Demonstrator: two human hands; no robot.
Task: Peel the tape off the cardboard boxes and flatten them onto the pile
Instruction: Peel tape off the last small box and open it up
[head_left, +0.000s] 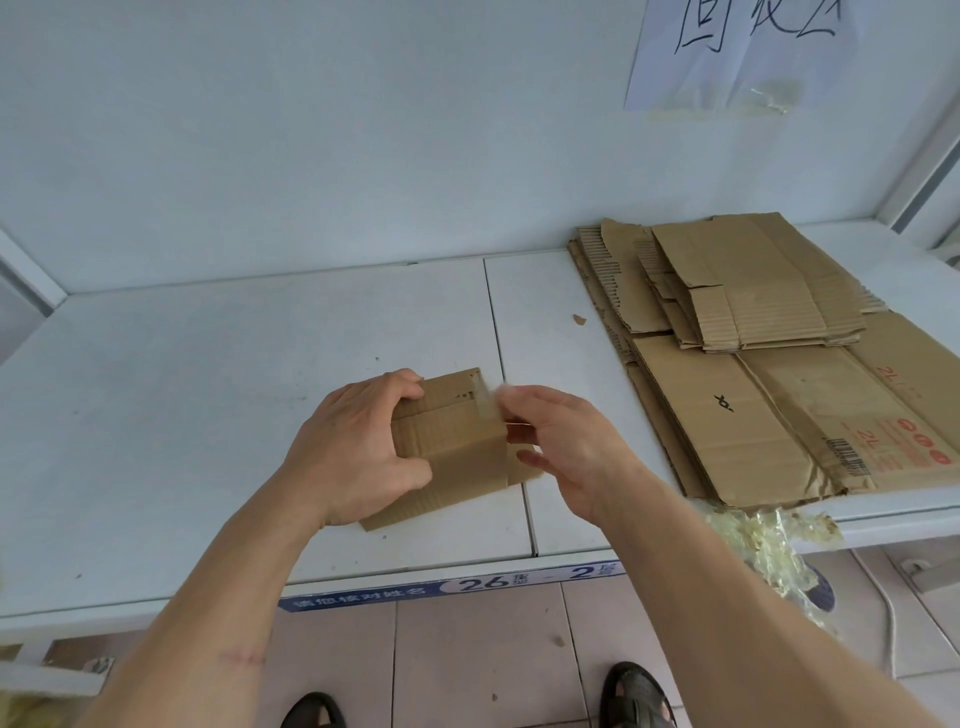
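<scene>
At the bottom of the frame two dark shoes (636, 693) stand on pinkish floor tiles (478, 649). Just above them runs the white shelf (208, 415) edge, carrying a blue label strip (447, 586) printed with numbers. Crumpled yellowish tape (769, 540) hangs off that edge at lower right, glossy and wrinkled.

In the centre, a small brown corrugated box (457, 457) lies partly flattened on the shelf, its ribbed flaps showing. The left hand (358, 447) grips the box's left side, fingers curled over the top edge and thumb on the near face. The right hand (566, 447) sits at the box's right edge, fingers bent and pinching a clear strip of tape (488, 405) (the strip is blurred, so its extent is unclear).

Further back on the right lies the pile (753, 364) of flattened cardboard, broad sheets beneath and smaller folded pieces on top, one with red print and a barcode. A torn scrap (579, 319) lies beside it. On the pale wall at upper right a paper sign (743, 47) is taped, with handwritten characters.
</scene>
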